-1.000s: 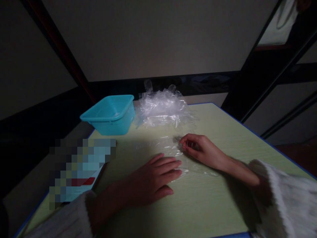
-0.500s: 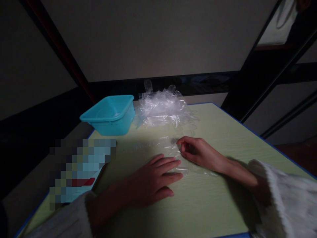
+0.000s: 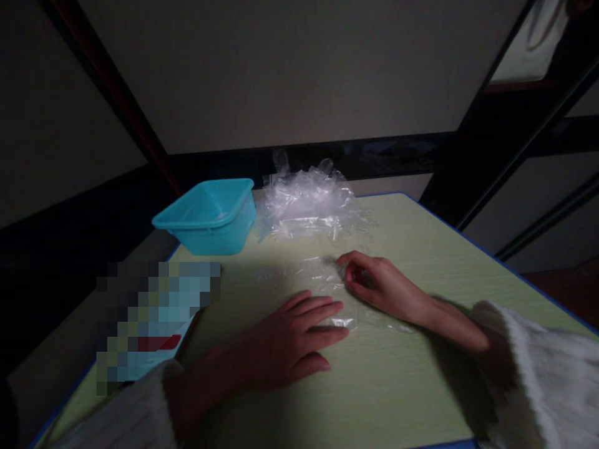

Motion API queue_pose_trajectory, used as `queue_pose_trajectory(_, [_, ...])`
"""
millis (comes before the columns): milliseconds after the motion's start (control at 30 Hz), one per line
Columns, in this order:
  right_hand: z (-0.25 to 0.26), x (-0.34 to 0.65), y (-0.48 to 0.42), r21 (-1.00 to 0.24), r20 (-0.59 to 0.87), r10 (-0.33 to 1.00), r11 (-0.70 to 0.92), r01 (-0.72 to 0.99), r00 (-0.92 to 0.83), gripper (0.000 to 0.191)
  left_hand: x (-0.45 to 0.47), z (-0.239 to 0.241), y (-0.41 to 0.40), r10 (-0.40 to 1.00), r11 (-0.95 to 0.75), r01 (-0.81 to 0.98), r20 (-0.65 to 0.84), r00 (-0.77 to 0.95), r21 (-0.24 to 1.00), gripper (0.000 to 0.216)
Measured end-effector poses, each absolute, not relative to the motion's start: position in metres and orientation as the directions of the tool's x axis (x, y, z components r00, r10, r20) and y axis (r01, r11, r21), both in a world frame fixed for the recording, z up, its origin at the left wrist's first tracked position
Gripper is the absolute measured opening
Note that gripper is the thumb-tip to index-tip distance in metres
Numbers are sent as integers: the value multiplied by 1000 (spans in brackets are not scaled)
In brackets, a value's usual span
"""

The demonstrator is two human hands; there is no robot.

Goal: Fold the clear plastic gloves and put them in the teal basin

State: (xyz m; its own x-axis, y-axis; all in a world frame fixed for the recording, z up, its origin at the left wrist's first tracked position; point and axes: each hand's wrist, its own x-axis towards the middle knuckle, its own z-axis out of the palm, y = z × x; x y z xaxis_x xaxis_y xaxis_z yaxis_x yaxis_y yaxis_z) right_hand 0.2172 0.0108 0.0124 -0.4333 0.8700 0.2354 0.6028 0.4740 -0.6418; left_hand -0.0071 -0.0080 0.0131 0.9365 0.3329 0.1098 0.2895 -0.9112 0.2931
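A clear disposable plastic glove (image 3: pixel 311 269) lies spread on the table in front of me. My left hand (image 3: pixel 299 340) rests palm down over its near part, fingers stretched out and slightly apart. At the glove's right side is my right hand (image 3: pixel 374 284), its fingers curled in a pinch at the thin film; the exact grip is hard to see. Behind, a heaped pile of clear plastic gloves (image 3: pixel 311 196) sits near the table's far edge.
A turquoise plastic basin (image 3: pixel 210 231) stands at the back left of the pale table (image 3: pixel 397 393). Nearer on the left lies a flat, pixelated object (image 3: pixel 163 318). Light cabinet panels (image 3: pixel 290 75) rise behind the table.
My right hand has shifted slightly up and right along the glove's film. My left hand stays almost where it was, pressed flat.
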Motion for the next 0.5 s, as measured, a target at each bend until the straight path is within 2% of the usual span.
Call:
queue_pose_trajectory(167, [16,217,11,-538,267,850,522,662,-453,30,-7,11,-8,333,-913,295,97,938,284,43])
queue_pose_trajectory(233, [18,217,11,-532,299,841,539,653,-450,24,-8,11,-8,331,-914,293,96,939,282,43])
queue_pose_trajectory(333, [19,216,9,-591,315,834,546,594,-453,18,-8,12,-9,331,-912,297,81,940,281,45])
queue_pose_trajectory(500, [15,215,8,-690,261,830,517,506,-492,15,-7,13,-8,330,-914,297,82,940,276,45])
